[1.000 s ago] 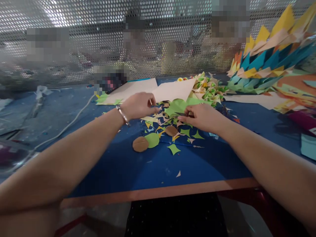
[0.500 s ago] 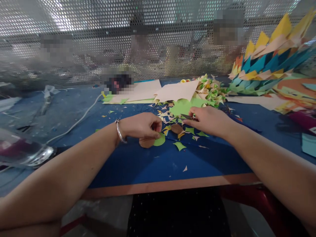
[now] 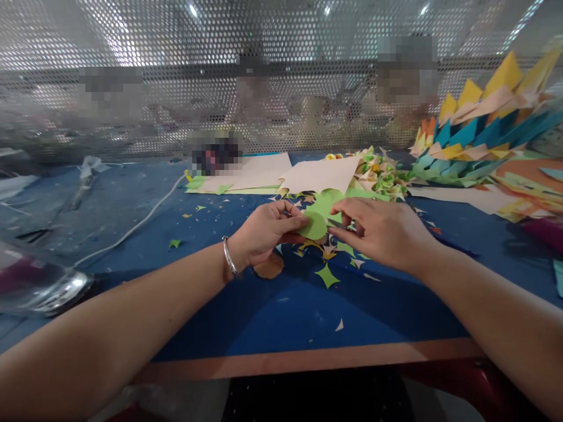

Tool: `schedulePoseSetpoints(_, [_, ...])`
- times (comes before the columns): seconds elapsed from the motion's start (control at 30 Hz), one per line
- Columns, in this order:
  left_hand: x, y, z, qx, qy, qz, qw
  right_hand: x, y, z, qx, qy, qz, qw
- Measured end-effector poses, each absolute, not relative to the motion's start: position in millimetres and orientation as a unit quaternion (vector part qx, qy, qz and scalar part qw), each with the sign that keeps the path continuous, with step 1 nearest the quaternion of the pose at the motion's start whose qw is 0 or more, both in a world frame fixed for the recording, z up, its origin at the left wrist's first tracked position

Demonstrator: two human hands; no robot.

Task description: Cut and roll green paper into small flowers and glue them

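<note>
Left hand pinches a green paper disc above the blue table, right hand half-curled touching its right edge, brown disc lying flat just near-left among paper scraps.

Table: fills the middle of the frame, its front edge along the bottom. Paper scraps: strewn at centre. Left hand and right hand: over the scraps, side by side, a paper disc between them. Second disc: flat on the table, just below the left hand. Paper sheets: behind the hands. Folded paper pile: upper right. Cable: centre left. Mesh screen: across the top, behind the table.
</note>
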State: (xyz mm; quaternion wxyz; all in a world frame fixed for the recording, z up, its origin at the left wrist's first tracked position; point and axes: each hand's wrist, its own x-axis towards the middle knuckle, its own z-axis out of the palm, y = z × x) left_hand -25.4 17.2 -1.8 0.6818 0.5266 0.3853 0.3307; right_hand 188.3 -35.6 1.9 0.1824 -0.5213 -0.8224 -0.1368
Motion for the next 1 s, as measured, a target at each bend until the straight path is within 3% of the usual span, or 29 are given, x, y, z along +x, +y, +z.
schedulePoseSetpoints(0.2, [-22,12,1,0.513,0.377,0.311,0.705,184,-37,-5,-0.413,-0.876,-0.091,0.233])
schedulePoseSetpoints(0.57, [-26,15,-6,0.556,0.357,0.302,0.687,185,-32,-4,-0.439,-0.862,-0.006,0.254])
schedulePoseSetpoints(0.73, [-30,21,-6,0.595,0.387,0.337,0.618,196,-25,2,-0.529,-0.828,0.015,0.187])
schedulePoseSetpoints(1.0, [-30,20,2,0.583,0.415,0.344,0.608,208,-20,10,-0.618,-0.784,0.039,0.037])
